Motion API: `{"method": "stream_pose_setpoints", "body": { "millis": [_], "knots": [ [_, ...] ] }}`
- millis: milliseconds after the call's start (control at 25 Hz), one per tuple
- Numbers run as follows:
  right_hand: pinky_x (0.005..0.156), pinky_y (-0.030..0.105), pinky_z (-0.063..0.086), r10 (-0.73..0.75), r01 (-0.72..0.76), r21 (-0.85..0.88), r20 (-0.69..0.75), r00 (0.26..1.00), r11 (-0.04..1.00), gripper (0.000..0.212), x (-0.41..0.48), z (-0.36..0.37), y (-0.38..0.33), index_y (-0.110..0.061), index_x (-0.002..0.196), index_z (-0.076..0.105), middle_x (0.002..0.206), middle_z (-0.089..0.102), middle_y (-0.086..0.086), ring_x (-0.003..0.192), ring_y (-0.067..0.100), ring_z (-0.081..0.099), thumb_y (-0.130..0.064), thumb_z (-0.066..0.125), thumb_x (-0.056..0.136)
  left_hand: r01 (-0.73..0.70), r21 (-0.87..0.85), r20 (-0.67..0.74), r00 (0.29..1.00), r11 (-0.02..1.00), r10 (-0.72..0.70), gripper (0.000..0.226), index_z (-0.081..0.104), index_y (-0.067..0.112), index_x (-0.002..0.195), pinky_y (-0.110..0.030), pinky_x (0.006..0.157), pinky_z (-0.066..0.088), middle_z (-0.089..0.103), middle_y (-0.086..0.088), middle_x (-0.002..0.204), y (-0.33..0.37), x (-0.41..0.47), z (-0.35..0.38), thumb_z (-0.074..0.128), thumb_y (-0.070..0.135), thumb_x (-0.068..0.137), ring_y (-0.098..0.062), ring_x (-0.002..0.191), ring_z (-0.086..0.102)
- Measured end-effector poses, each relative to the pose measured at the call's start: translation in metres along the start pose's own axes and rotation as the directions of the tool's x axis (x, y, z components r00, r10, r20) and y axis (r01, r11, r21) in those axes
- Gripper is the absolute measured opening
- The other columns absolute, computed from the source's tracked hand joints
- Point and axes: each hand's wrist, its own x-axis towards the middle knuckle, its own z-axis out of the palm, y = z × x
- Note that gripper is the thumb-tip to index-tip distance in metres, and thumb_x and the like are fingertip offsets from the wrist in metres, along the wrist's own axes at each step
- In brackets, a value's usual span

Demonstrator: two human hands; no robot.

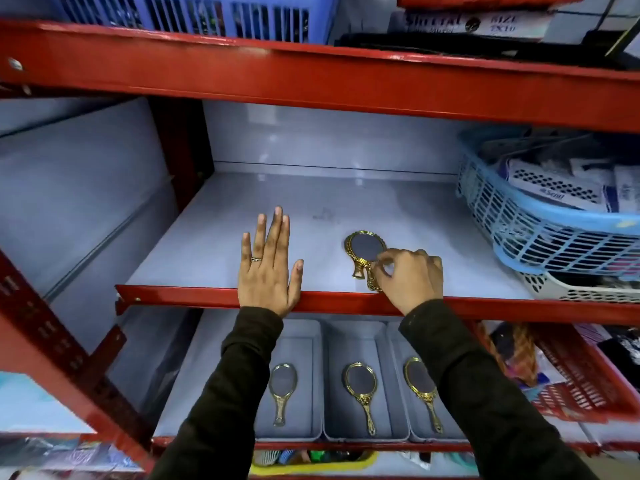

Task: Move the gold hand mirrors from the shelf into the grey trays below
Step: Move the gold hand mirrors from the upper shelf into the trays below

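Gold hand mirrors (364,249) lie stacked on the pale shelf board (207,244); two handles show, so at least two mirrors are there. My right hand (410,277) pinches the stack at the neck and lower rim. My left hand (268,268) rests flat and open on the board to the left, holding nothing. On the level below stand three grey trays, left (304,332), middle (356,332) and right (396,341). One gold mirror lies in each: (282,389), (362,389), (420,389). My right arm hides part of the right tray.
A red shelf lip (346,301) runs along the front edge under my wrists. A light blue basket (540,230) full of packets sits at the shelf's right, over a white basket (585,289). A red basket (581,386) stands right of the trays. A red upright (48,334) slants at left.
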Motion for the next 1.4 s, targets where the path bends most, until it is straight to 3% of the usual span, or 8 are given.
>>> {"method": "stream_pose_setpoints", "body": {
  "millis": [200,360,520,800,920,1120,1240,1400],
  "knots": [
    [0.088,0.037,0.044,0.193,-0.195,0.002,0.135,0.972,0.981,0.034,0.010,0.000,-0.008,-0.024,0.091,0.074,0.092,0.077,0.000,0.094,0.026,0.069,-0.053,0.069,0.074,0.033,0.011,-0.059,0.998,0.999,-0.033,0.066,-0.010,0.015,0.154,-0.039,0.122,-0.011,-0.003,-0.005,0.161,-0.001,-0.008,0.009,0.006,0.043,0.096,-0.018,0.150,-0.015],
    [0.070,0.030,0.051,0.297,-0.321,0.055,0.260,0.919,0.946,0.039,0.018,-0.001,-0.004,-0.017,0.091,0.074,0.091,0.075,0.004,0.085,0.027,0.069,-0.050,0.077,0.070,-0.004,-0.002,-0.092,0.996,1.000,0.004,0.068,-0.006,0.014,0.155,-0.040,0.122,-0.007,-0.010,0.000,0.162,-0.004,-0.010,0.014,0.013,0.039,0.095,-0.018,0.151,-0.012],
    [0.077,0.035,0.060,0.313,-0.418,0.205,0.401,0.861,0.885,0.035,0.030,0.000,0.003,-0.014,0.083,0.077,0.076,0.075,0.006,0.075,0.026,0.072,-0.042,0.084,0.064,0.022,-0.005,-0.090,0.996,1.000,-0.022,0.069,-0.006,0.013,0.155,-0.041,0.122,-0.004,-0.006,-0.004,0.162,-0.003,-0.008,0.012,0.014,0.039,0.094,-0.019,0.151,-0.010],
    [0.069,0.030,0.059,0.285,-0.414,0.427,0.333,0.899,0.804,0.009,0.025,-0.016,0.011,-0.020,0.067,0.077,0.058,0.069,0.000,0.055,0.017,0.065,-0.024,0.085,0.070,0.044,-0.008,-0.031,0.999,0.999,-0.045,0.067,0.006,0.010,0.154,-0.041,0.122,-0.004,0.007,-0.007,0.162,-0.001,-0.007,0.005,0.014,0.038,0.094,-0.020,0.151,-0.002],
    [0.054,0.025,0.057,0.288,-0.487,0.619,0.399,0.871,0.615,0.018,0.021,-0.039,0.020,-0.012,0.080,0.079,0.067,0.071,0.004,0.060,0.016,0.062,-0.023,0.087,0.069,0.041,-0.003,-0.009,0.999,0.999,-0.041,0.067,0.006,0.010,0.154,-0.041,0.122,-0.004,0.006,-0.007,0.162,-0.001,-0.006,0.003,0.015,0.038,0.094,-0.020,0.151,-0.003],
    [0.044,0.017,0.047,0.098,-0.541,0.764,0.544,0.833,0.353,0.018,-0.018,-0.093,0.059,-0.007,0.093,0.078,0.079,0.072,0.008,0.057,0.009,0.058,-0.016,0.079,0.078,0.054,-0.014,0.025,0.998,0.998,-0.053,0.068,0.012,0.008,0.155,-0.044,0.122,0.000,0.010,-0.009,0.163,0.003,-0.005,-0.001,0.014,0.037,0.094,-0.018,0.151,-0.008],
    [0.040,0.015,0.044,0.006,-0.609,0.703,0.653,0.757,0.367,0.024,-0.062,-0.104,0.106,-0.004,0.099,0.076,0.069,0.071,0.006,0.049,0.006,0.058,-0.014,0.074,0.078,0.057,-0.014,0.032,0.998,0.998,-0.057,0.068,0.010,0.007,0.155,-0.041,0.122,-0.006,0.011,-0.011,0.163,0.004,-0.006,-0.003,0.011,0.039,0.095,-0.015,0.149,-0.016],
    [0.044,0.016,0.046,0.000,-0.737,0.496,0.830,0.558,0.459,0.050,-0.130,-0.081,0.164,-0.011,0.093,0.081,0.067,0.069,0.004,0.051,0.007,0.058,-0.039,0.088,0.052,0.064,0.004,0.034,0.997,0.998,-0.064,0.068,0.007,0.008,0.156,-0.040,0.122,-0.010,0.010,-0.010,0.164,0.008,-0.007,-0.003,0.006,0.041,0.096,-0.014,0.148,-0.018]
  ]
}}
